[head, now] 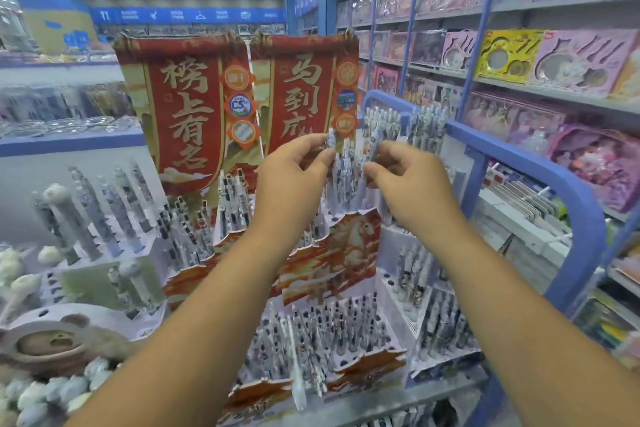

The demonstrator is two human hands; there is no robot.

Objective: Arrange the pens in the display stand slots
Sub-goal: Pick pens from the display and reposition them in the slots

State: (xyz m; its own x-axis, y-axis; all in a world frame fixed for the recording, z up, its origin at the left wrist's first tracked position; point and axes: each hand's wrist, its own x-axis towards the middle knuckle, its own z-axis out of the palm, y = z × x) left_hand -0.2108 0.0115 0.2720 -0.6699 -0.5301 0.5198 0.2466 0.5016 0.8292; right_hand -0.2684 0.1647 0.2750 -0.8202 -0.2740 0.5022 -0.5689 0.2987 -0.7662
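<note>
A red cardboard display stand (pixel 349 246) with a horse picture and tall red banners stands in front of me, with several patterned white pens upright in its slots. My left hand (pixel 294 173) pinches the top of one pen (pixel 331 139) over the stand's upper rows. My right hand (pixel 408 180) grips another pen (pixel 373 146) just to the right, its tip pointing down toward the slots. A lower tier (pixel 332 329) near me holds many more pens, and one loose pen (pixel 298 388) lies tilted across its front.
A second red stand (pixel 194 225) sits to the left, with fluffy-topped pens (pixel 69 218) beyond it. A blue cart frame (pixel 540 177) curves along the right. Shelves of pink gift boxes (pixel 519 59) fill the right wall.
</note>
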